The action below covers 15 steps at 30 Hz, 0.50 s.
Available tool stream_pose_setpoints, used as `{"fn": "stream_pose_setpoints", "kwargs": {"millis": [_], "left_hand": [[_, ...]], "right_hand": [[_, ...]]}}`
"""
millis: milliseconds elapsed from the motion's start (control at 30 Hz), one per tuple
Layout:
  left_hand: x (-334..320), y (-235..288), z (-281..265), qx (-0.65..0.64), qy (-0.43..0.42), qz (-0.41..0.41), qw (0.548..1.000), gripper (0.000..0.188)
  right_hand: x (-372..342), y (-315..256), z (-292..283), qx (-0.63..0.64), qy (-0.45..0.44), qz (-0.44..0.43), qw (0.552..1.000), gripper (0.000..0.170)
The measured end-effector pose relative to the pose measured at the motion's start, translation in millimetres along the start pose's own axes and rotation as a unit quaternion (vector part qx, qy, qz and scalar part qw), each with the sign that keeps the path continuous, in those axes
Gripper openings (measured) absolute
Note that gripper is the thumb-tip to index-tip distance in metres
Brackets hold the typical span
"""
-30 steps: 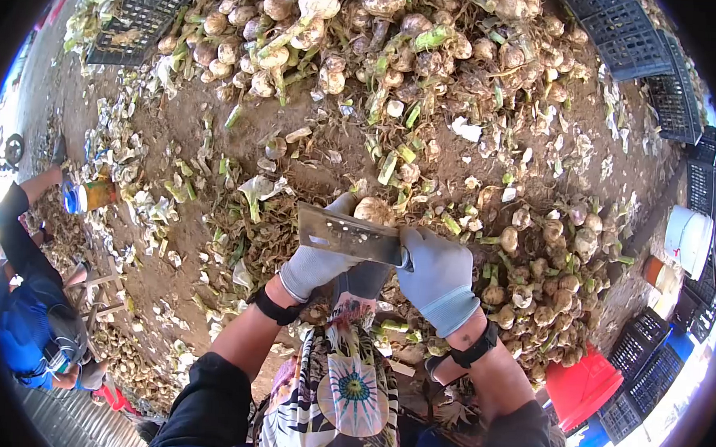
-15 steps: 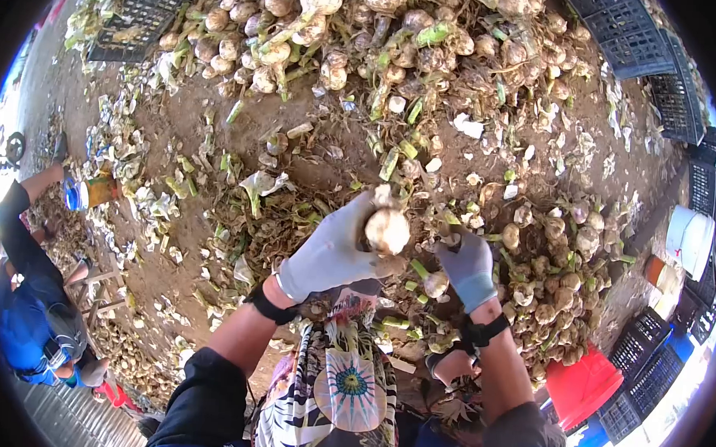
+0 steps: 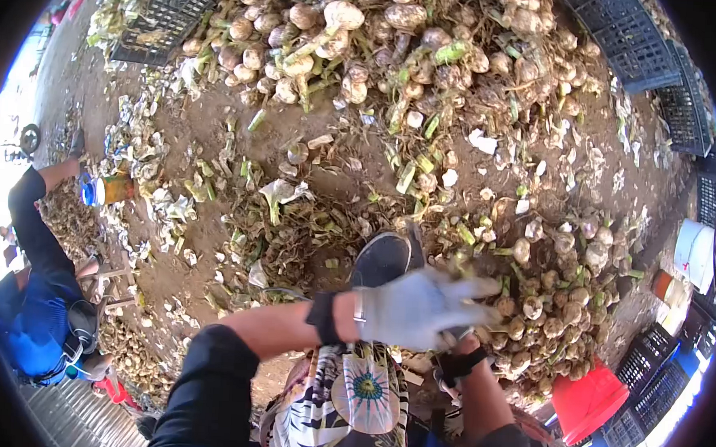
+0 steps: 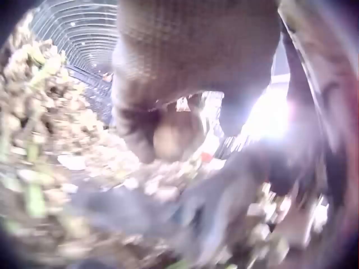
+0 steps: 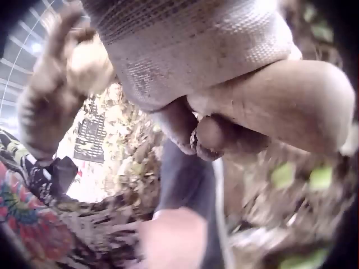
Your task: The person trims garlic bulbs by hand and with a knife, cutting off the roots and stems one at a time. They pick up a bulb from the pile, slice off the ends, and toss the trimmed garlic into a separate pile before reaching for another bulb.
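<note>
My gloved left hand (image 3: 406,307) reaches across to the right, blurred, over my lap and toward the heap of garlic bulbs (image 3: 547,314). A pale garlic bulb (image 5: 90,64) sits within its fingers in the right wrist view; the left wrist view also shows the bulb (image 4: 174,137) between fingers and thumb. My gloved right hand (image 5: 196,61) grips a smooth wooden handle (image 5: 280,106), that of the cleaver seen earlier; its blade is hidden. In the head view the left hand covers most of the right one. A dark shoe (image 3: 380,261) is just beyond the left hand.
A big mound of untrimmed garlic (image 3: 367,46) spreads at the far side. Stalk pieces and peel (image 3: 292,236) litter the ground. Black crates (image 3: 626,43), a red bucket (image 3: 588,397) and a white bucket (image 3: 694,251) stand at right. Another person (image 3: 38,304) sits at left.
The cleaver blade, raised between the hands a second ago, has gone from view. My left hand has swung rightward with the bulb. My right hand has drawn back toward my body, under the left arm.
</note>
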State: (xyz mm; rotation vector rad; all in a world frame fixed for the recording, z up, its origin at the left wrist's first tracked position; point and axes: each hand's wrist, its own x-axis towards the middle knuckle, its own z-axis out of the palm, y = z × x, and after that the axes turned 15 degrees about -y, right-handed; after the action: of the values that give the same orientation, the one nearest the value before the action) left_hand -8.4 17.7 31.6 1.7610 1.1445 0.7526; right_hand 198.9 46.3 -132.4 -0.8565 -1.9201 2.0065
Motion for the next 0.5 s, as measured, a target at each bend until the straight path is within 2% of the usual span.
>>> {"fn": "stream_pose_setpoints", "kwargs": {"millis": [33,100,133,167,200,233,267,300,333,367,433,467,500], "left_hand": [[10,3,-4,-0.011,0.055,0.028,0.998,0.037],[13,-23,-31,0.047,0.162,-0.063,0.984,0.038],[1,-50,-50,0.092,0.276,-0.157,0.944,0.036],[-11,-74,-78,0.167,0.346,-0.235,0.893,0.033],[-31,-109,-98,0.246,0.435,-0.295,0.815,0.039],[-60,-154,-119,0.154,0.471,-0.431,0.754,0.048],[-84,-180,-143,0.096,0.465,-0.526,0.705,0.059],[-107,-202,-160,0.106,0.384,-0.626,0.670,0.067],[-122,-227,-166,0.116,0.331,-0.665,0.660,0.068],[-131,-230,-170,0.036,0.270,-0.676,0.684,0.065],[-141,-253,-155,0.026,0.269,-0.651,0.709,0.068],[-137,-253,-146,0.000,0.262,-0.659,0.705,0.059],[-138,-249,-134,0.032,0.258,-0.649,0.715,0.053]], "right_hand": [[0,-9,3,-0.002,-0.036,0.081,0.996,0.034],[1,-39,7,-0.007,-0.102,0.240,0.965,0.030],[7,-51,5,-0.010,-0.134,0.312,0.940,0.030],[12,-59,-2,-0.036,-0.113,0.337,0.934,0.033],[15,-61,-8,-0.045,-0.077,0.318,0.944,0.030],[17,-61,-11,-0.053,-0.039,0.301,0.951,0.027],[19,-64,-13,-0.051,-0.041,0.305,0.950,0.027],[23,-67,-15,0.030,-0.027,0.343,0.939,0.024],[28,-68,-18,0.108,-0.011,0.377,0.920,0.022],[31,-66,-19,0.106,-0.010,0.378,0.920,0.022],[35,-63,-15,0.103,-0.008,0.344,0.933,0.021],[40,-69,-13,0.103,-0.007,0.344,0.933,0.021],[47,-77,-11,0.070,-0.015,0.320,0.945,0.022]]}}
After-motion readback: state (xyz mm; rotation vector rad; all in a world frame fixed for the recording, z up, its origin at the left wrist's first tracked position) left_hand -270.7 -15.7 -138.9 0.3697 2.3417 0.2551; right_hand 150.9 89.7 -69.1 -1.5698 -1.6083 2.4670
